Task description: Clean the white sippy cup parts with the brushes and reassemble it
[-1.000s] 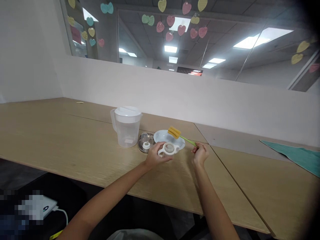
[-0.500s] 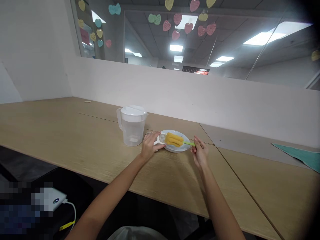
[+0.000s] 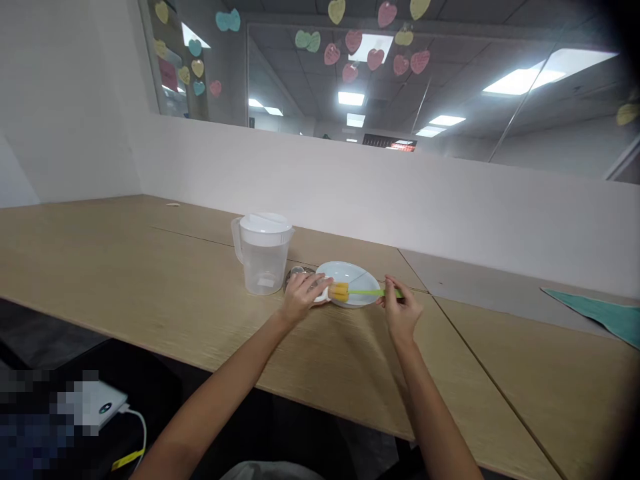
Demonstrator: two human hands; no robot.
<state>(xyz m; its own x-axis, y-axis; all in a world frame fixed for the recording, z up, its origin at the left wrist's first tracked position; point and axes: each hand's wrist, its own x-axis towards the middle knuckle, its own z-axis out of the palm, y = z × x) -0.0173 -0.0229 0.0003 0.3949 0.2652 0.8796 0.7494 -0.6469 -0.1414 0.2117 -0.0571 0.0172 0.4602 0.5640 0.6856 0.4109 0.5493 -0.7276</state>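
Note:
My left hand [image 3: 300,298] is closed around a small white vessel [image 3: 324,292], perhaps a cup or bottle; its fingers cover most of it. A yellow sponge bottle brush [image 3: 341,291] is partly inside the vessel's mouth, which faces right. The brush's thin green handle [image 3: 367,292] runs level to my right hand [image 3: 401,308], whose fingers pinch its far end. Below both hands' span lies a shallow white bowl [image 3: 363,277]. Just behind my left hand, a round shiny item [image 3: 297,271] is partly hidden.
A lidded translucent pitcher [image 3: 264,260] with liquid in it stands left of the bowl. On the wooden table [image 3: 150,287], a teal cloth [image 3: 600,310] lies far right. A wall [image 3: 320,193] closes off the back. A white device [image 3: 107,403] with a cable is at lower left.
The yellow sponge, fully visible before at the vessel's mouth, is now mostly inside it. The vessel has turned and more of the bowl shows. My right hand has moved slightly right and down.

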